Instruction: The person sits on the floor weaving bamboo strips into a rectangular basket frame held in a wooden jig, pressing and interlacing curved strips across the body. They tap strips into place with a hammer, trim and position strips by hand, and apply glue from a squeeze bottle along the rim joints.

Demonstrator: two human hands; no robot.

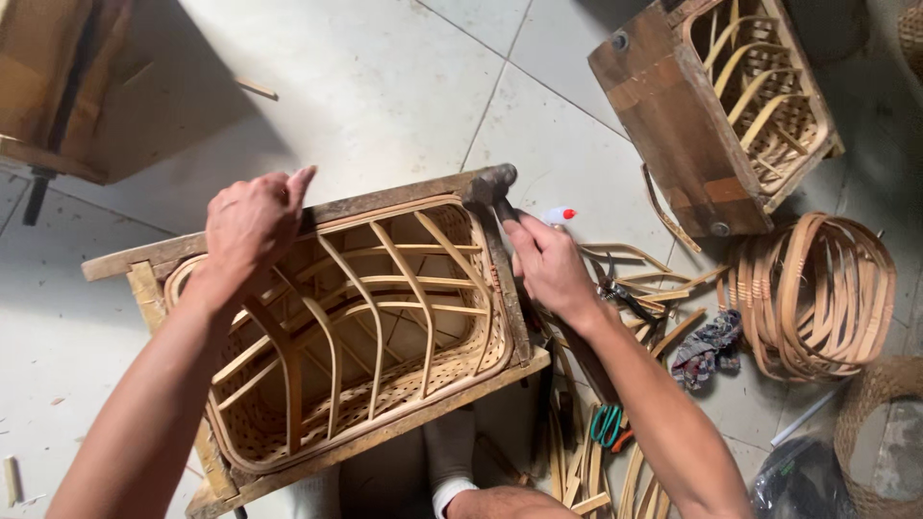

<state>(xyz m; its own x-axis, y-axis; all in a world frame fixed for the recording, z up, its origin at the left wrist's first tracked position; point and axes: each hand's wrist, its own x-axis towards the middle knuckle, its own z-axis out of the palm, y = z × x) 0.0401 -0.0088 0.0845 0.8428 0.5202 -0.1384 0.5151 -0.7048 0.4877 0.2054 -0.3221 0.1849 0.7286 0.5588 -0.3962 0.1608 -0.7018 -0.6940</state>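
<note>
Hammering at the far right corner of a wooden frame, a person worked on a rattan basket that sat wedged inside that frame on the tiled floor. The basket looked well advanced: its woven walls and base were in place, and bent ribs crossed the opening from rim to rim. The rim along the frame's far edge appeared to be the part in hand, and whether more fixing remained along the near edge could not be told.

The right hand was clenched around the handle of a hammer, wrist bent, the head resting on the frame's far right corner. The left hand reached in over the frame's far edge, fingers curled and pressing down on the rim near the far left corner; whether it pinched a nail or only steadied the cane could not be told.

Beside the frame's right edge lay loose cane strips, green-handled scissors, a crumpled cloth and a bundle of cane hoops. A second basket in a wooden frame lay tipped on the floor toward the far right corner.
</note>
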